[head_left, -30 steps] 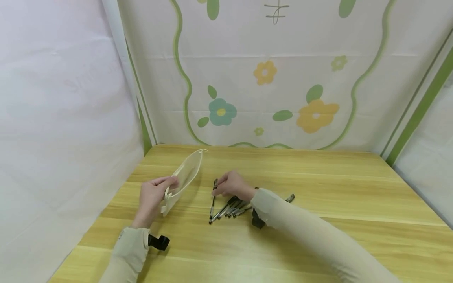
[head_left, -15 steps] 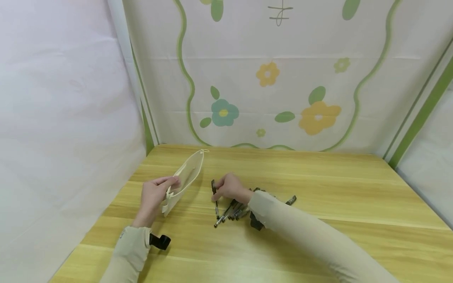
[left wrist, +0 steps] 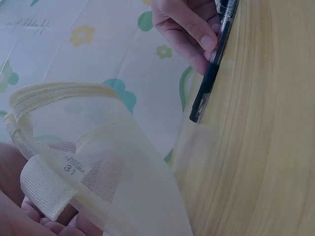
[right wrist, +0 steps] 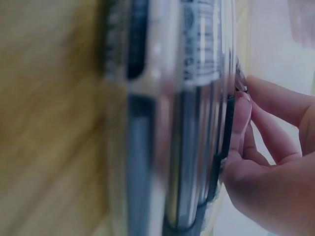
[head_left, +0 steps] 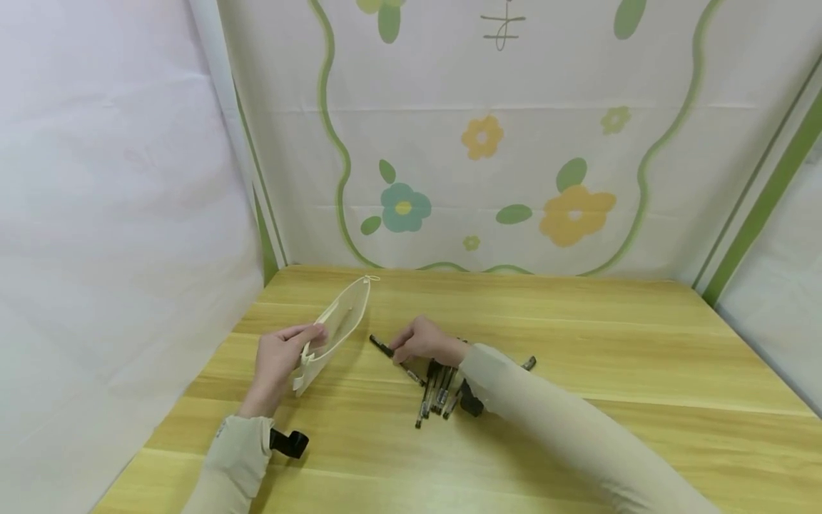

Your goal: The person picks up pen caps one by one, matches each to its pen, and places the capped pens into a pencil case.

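My left hand holds a cream mesh pouch by its near end, thumb over the rim, its mouth gaping upward. In the left wrist view the pouch shows a fabric tab and a printed "31". Right of the pouch, my right hand pinches a pen around its middle. This pen has a dark end and a clear barrel, and that dark end points toward the pouch. Several similar pens lie fanned under my right wrist; in the right wrist view these pens loom close and blurred.
Another pen pokes out beyond my right sleeve. The wooden table meets a flower-printed cloth at the back. White cloth hangs along the left side.
The pinched pen has swung from nearly upright in view to a slant, its far end now toward the pouch. The pens under my right wrist have turned and shifted right. My left hand stays put.
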Tool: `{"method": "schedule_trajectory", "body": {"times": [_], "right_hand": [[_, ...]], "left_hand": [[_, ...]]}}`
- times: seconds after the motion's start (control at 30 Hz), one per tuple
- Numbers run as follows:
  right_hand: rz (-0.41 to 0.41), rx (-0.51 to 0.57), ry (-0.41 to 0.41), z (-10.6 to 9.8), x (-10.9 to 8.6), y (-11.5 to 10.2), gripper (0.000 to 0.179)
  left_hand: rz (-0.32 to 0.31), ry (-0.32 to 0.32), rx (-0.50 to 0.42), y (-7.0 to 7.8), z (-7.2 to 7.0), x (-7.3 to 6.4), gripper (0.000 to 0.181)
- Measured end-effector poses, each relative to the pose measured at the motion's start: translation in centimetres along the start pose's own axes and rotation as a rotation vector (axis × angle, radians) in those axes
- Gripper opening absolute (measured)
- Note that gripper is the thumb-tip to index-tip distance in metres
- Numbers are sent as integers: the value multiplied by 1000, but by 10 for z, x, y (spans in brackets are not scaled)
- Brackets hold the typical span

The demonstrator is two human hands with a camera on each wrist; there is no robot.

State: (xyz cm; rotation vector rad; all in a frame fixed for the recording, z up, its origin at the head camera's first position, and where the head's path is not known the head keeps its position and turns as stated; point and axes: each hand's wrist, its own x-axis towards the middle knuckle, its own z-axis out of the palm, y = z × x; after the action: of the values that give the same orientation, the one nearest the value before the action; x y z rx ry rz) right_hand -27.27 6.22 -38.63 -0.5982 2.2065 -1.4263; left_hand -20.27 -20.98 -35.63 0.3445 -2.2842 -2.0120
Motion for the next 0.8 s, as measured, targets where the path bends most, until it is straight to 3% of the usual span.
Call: {"method": "schedule_trajectory", "body": {"times": [0.17, 0.4, 0.8], "right_hand": [[-9, -16, 7, -1, 2, 2, 22], [-34, -117, 22, 1, 3, 1, 20], [-63, -107, 24, 3, 2, -5, 9]], "left_hand": [[-7, -5, -8, -1, 0, 1, 43], [-5, 6, 21, 0, 0, 1, 41], [-19, 17, 36, 2, 3, -2, 41]]}}
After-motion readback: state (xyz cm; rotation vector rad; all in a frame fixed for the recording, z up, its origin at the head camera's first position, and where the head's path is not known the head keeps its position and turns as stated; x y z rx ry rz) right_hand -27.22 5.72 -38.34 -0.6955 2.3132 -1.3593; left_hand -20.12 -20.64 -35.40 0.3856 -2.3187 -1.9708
